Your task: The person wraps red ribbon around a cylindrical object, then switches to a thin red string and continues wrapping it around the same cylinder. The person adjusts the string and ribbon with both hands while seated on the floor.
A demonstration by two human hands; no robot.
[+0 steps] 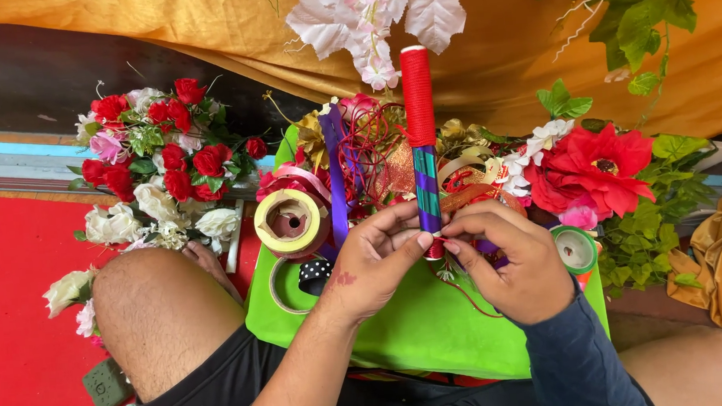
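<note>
My left hand (376,254) – fingers pinching stick (421,137) | right hand (514,259) – fingers gripping its base | tape roll (291,222) left of fingers

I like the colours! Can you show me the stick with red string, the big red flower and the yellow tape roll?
stick with red string (418,93), head view, on its red-wrapped upper part.
big red flower (591,165), head view, on its petals.
yellow tape roll (291,222), head view, on its rim.

We see bright, even daylight with soft, faint shadows and no harsh glare. Colours look saturated, focus is sharp throughout, and slight wide-angle bending shows toward nine o'clock.
</note>
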